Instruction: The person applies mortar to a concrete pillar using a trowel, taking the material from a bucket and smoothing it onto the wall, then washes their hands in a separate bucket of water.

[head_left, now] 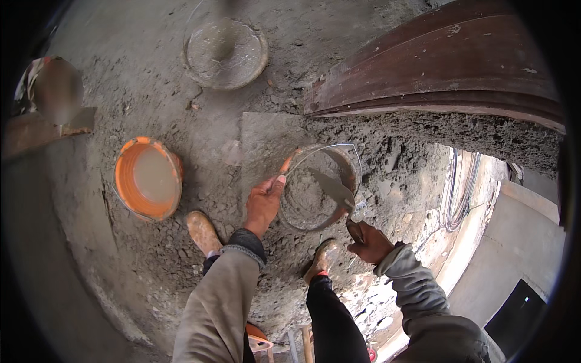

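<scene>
Between my feet and the dark red board stands a bucket [295,222] with wet grey mortar [301,192] inside and a wire handle leaning to its far right. My left hand [264,204] grips the bucket's left rim, thumb on top. In my right hand [370,243] is the handle of a trowel [334,189], fingers wrapped round it. The trowel's blade reaches over the bucket's right rim into its mouth, pointing to the upper left. Whether the tip touches the mortar I cannot tell.
An orange bucket [126,175] of cloudy water stands to the left. Farther off is a mortar-filled basin [251,51]. A dark red wooden board [436,57] lies at the far right, with coiled cables [452,206] nearer. Rough mortar crumbs cover the ground around my boots [203,233].
</scene>
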### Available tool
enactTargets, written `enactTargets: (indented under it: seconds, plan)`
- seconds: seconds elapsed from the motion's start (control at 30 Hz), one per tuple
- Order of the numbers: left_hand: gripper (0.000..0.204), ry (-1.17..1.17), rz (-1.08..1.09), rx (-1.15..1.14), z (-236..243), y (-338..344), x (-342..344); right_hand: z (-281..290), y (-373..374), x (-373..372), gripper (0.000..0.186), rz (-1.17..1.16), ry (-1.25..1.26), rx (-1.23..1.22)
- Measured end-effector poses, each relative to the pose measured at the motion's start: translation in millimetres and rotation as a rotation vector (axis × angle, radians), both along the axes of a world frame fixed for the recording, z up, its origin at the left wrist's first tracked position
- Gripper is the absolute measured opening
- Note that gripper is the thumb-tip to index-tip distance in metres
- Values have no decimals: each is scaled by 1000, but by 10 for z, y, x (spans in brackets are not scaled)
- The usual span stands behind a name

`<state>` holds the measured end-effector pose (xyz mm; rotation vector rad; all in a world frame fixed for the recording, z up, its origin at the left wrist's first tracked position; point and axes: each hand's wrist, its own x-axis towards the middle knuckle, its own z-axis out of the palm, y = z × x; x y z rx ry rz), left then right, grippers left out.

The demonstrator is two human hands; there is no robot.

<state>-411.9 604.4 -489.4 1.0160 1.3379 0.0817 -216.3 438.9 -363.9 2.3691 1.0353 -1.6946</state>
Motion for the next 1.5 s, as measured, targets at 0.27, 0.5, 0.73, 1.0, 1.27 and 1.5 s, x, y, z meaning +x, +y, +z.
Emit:
enactTargets:
  seconds: [0.27, 0.5, 0.73, 1.0, 1.27, 1.5]
  plan:
    - [36, -124, 180, -226, 161, -450, -125, -819, -87, -837, 15, -1469, 1167, 20]
    - [61, -61, -37, -216, 169, -36, -359, -219, -594, -904, 29, -1616, 1717, 132]
    - [82, 84, -459, -186, -13, 404, 147, -389, -636, -505, 28, -539, 159, 206]
    - [43, -99, -345, -132, 71, -175, 176, -533, -500, -826, 32, -444, -224, 85]
    - [29, -62, 23, -76, 751, -920, -138, -360, -1110, -1030, 17, -701, 384, 413]
    - [36, 101, 227, -220, 2393, -987, -501, 1156, -1442, -913, 30, -240, 119, 388]
